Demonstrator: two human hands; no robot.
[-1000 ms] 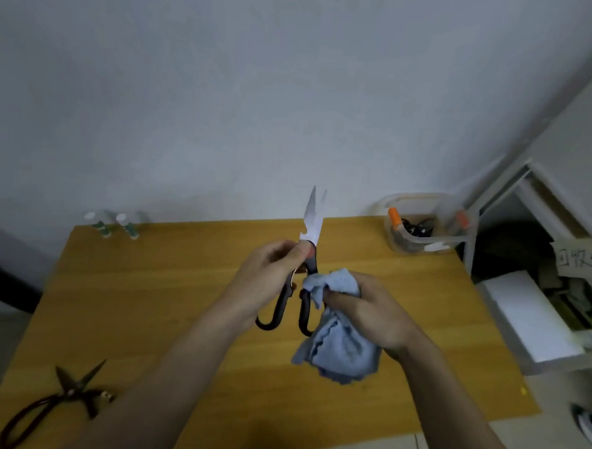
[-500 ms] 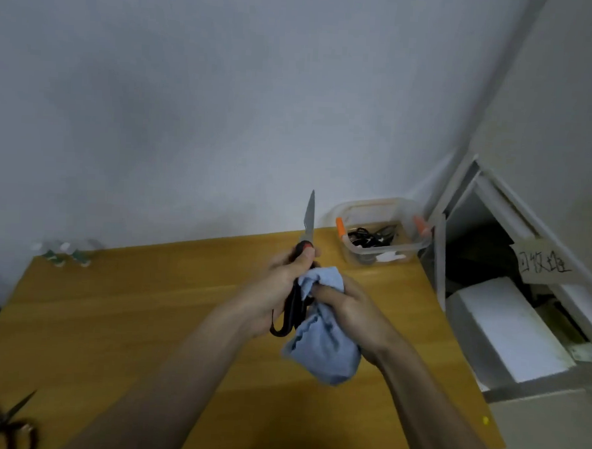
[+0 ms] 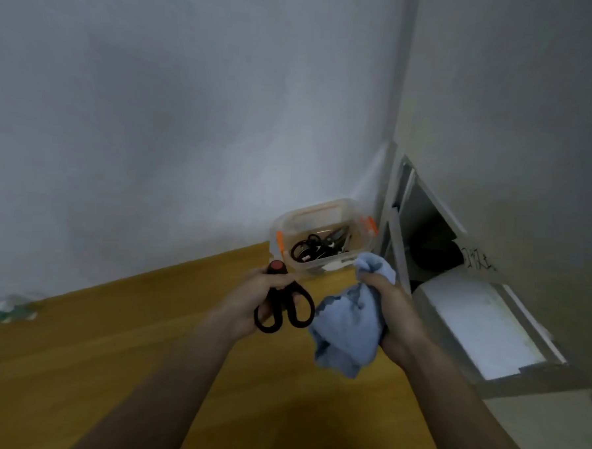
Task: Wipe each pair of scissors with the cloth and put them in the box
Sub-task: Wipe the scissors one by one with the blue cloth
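My left hand (image 3: 249,299) grips black-handled scissors (image 3: 285,309) with a red pivot. Their handles point toward me and the blades are hidden from view. Just to the right, my right hand (image 3: 391,310) holds a bunched light-blue cloth (image 3: 349,325), now apart from the scissors. A clear plastic box (image 3: 300,221) with orange clips stands at the far right corner of the wooden table (image 3: 110,345). Several dark scissors lie inside it.
Small white bottles with green bands (image 3: 7,310) sit blurred at the table's far left edge. Right of the table is a white shelf unit (image 3: 425,210) holding a white foam block (image 3: 481,323). A grey wall runs behind the table.
The cloth has come off the scissors and my hands have parted. The scissors have tipped from blade-up to pointing away toward the box. The view has swung right; the scissors at the table's left are gone from sight.
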